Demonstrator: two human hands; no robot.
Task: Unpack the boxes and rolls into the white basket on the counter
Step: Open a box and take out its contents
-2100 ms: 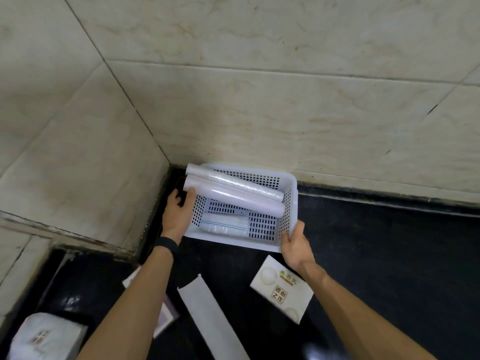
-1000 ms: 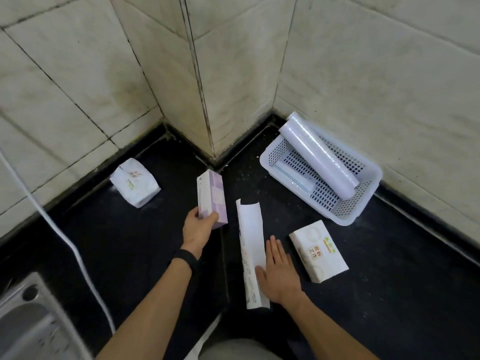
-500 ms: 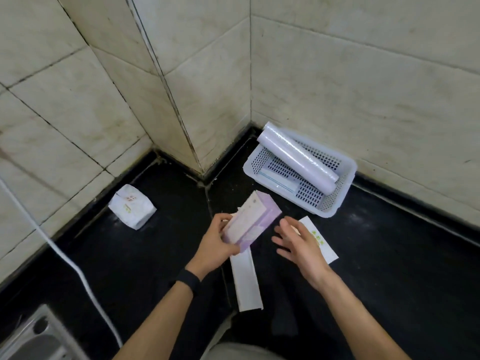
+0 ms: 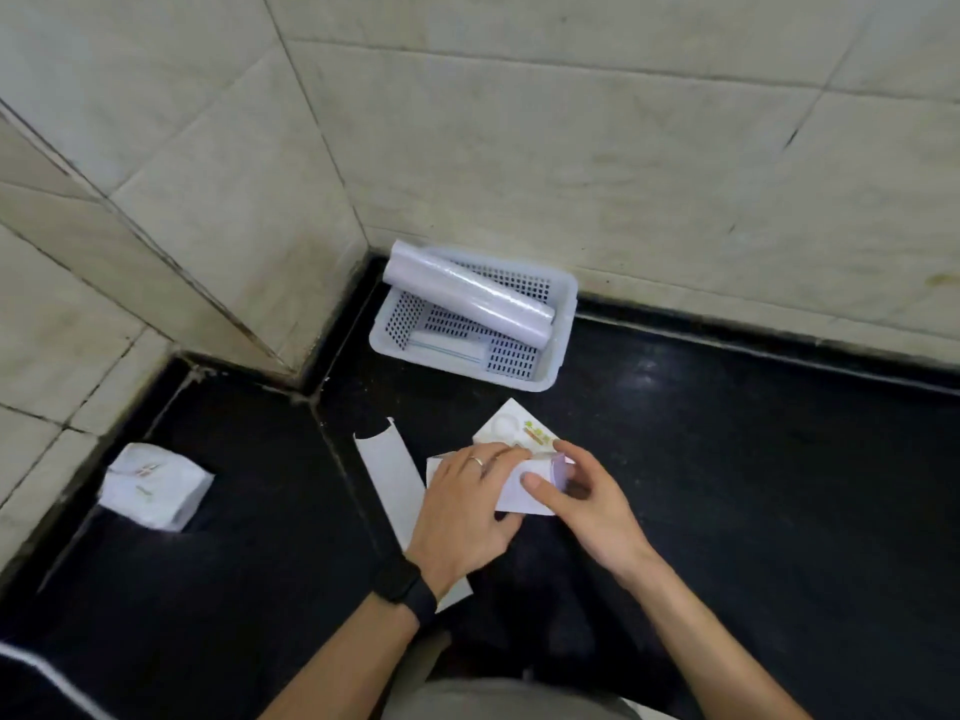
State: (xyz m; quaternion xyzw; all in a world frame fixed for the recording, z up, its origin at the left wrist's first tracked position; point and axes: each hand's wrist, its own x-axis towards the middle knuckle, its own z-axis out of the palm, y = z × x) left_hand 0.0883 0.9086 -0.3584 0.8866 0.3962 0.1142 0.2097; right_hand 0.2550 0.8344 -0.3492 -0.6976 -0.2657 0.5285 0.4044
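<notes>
step: opening purple box [image 4: 524,491] over the counter | left hand [image 4: 462,511] grips it, right hand [image 4: 587,504] pinches its end flap | next: likely pull contents out, move to white basket [image 4: 563,324] near the wall corner

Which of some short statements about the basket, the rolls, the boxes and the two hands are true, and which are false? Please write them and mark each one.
1. Two rolls lie across the white basket. True.
2. Both hands hold the purple and white box: left hand, right hand, box. True.
3. The basket stands in the middle of the black counter, far from the walls. False: it sits in the corner against the tiled wall.
4. The white packet at the left is inside the basket. False: it lies on the counter, apart from it.
</notes>
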